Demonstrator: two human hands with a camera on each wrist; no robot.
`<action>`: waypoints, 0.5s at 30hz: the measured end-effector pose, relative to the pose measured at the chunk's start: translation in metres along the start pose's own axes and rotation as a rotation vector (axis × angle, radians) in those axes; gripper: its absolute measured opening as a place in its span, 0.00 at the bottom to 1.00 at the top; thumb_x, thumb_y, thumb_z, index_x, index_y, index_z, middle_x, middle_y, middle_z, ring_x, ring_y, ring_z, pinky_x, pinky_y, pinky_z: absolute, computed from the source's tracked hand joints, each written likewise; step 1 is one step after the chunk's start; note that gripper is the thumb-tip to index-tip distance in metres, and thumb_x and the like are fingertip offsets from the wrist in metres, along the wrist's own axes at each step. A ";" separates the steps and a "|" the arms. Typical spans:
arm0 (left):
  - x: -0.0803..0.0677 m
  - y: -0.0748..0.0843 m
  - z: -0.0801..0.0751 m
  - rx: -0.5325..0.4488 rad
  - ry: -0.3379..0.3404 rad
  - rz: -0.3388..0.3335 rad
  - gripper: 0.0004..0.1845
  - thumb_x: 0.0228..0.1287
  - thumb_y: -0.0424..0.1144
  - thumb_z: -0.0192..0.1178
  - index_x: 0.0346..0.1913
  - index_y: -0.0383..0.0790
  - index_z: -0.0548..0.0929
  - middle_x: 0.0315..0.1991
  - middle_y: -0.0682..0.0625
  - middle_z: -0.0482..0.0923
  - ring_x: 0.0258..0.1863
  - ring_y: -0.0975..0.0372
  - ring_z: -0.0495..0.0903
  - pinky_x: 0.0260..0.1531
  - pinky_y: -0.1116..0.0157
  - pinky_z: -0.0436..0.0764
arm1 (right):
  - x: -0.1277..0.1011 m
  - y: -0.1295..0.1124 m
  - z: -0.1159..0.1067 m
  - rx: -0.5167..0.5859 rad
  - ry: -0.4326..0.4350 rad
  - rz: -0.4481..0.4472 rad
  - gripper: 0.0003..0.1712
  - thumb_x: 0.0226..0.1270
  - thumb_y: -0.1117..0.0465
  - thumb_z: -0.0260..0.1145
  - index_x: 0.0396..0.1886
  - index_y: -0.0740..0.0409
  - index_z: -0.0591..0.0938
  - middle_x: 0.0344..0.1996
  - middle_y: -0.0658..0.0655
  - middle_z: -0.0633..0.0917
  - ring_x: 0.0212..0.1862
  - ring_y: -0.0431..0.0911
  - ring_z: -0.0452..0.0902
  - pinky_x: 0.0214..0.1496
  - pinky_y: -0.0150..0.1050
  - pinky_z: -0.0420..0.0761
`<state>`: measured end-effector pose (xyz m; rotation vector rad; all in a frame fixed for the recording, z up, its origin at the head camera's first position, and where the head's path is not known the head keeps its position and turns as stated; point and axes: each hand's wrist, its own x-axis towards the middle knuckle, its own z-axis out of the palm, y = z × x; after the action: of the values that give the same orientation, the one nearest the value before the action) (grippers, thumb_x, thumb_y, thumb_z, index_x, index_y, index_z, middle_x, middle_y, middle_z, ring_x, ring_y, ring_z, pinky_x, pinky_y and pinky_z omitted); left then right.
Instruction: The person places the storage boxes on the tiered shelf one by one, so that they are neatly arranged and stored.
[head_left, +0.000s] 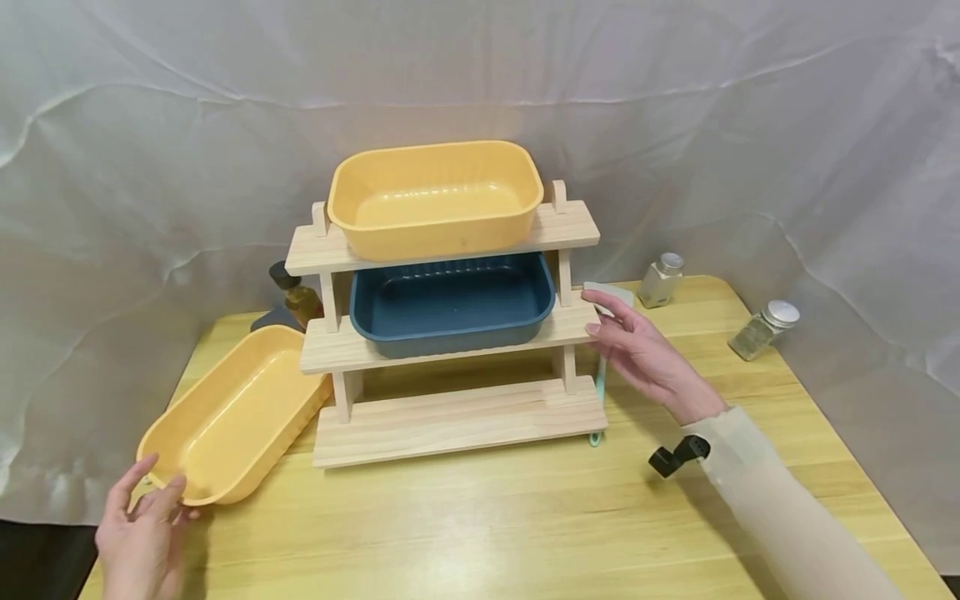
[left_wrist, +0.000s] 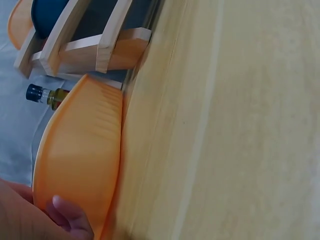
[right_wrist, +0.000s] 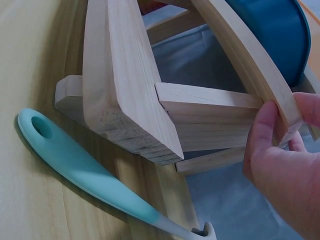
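Observation:
A three-shelf wooden rack (head_left: 457,421) stands mid-table with a yellow basin (head_left: 435,200) on its top shelf and a blue basin (head_left: 450,304) on the middle one. Its bottom shelf is bare. My right hand (head_left: 626,337) pinches the right end of the middle shelf (right_wrist: 235,107), with the thumb (right_wrist: 261,131) on its edge. A second yellow basin (head_left: 232,417) lies on the table left of the rack. My left hand (head_left: 146,521) touches its near end with fairly straight fingers, and one fingertip (left_wrist: 70,212) lies on the basin's wall (left_wrist: 80,150).
A teal-handled spatula (right_wrist: 85,175) lies on the table beside the rack's right foot. Two glass spice jars (head_left: 660,279) (head_left: 765,329) stand at the back right. An oil bottle (head_left: 294,293) with a black cap stands behind the rack's left side. White cloth surrounds the table.

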<state>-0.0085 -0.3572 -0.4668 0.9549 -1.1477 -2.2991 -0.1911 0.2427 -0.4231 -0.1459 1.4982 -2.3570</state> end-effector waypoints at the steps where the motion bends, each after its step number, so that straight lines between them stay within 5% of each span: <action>1: 0.000 0.000 0.000 -0.010 0.000 -0.001 0.26 0.73 0.16 0.61 0.62 0.49 0.83 0.24 0.47 0.81 0.19 0.60 0.79 0.20 0.65 0.81 | 0.000 0.000 0.000 -0.001 0.000 0.001 0.31 0.83 0.77 0.58 0.80 0.55 0.68 0.56 0.56 0.77 0.50 0.43 0.79 0.57 0.34 0.81; 8: 0.001 0.003 0.004 -0.025 0.103 0.010 0.28 0.70 0.11 0.57 0.58 0.46 0.87 0.22 0.51 0.70 0.15 0.60 0.75 0.14 0.66 0.78 | 0.000 0.000 0.000 0.002 0.012 0.006 0.31 0.82 0.76 0.59 0.79 0.54 0.70 0.56 0.56 0.77 0.50 0.43 0.79 0.57 0.34 0.82; 15: 0.003 0.005 0.007 -0.129 0.114 0.098 0.29 0.66 0.07 0.52 0.57 0.36 0.90 0.20 0.50 0.67 0.12 0.59 0.72 0.09 0.66 0.73 | 0.000 0.000 0.000 0.011 0.016 0.020 0.32 0.83 0.77 0.58 0.80 0.55 0.68 0.58 0.57 0.76 0.51 0.44 0.80 0.57 0.33 0.82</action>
<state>-0.0154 -0.3575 -0.4607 0.9472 -0.9657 -2.1821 -0.1914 0.2425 -0.4229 -0.1098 1.4866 -2.3560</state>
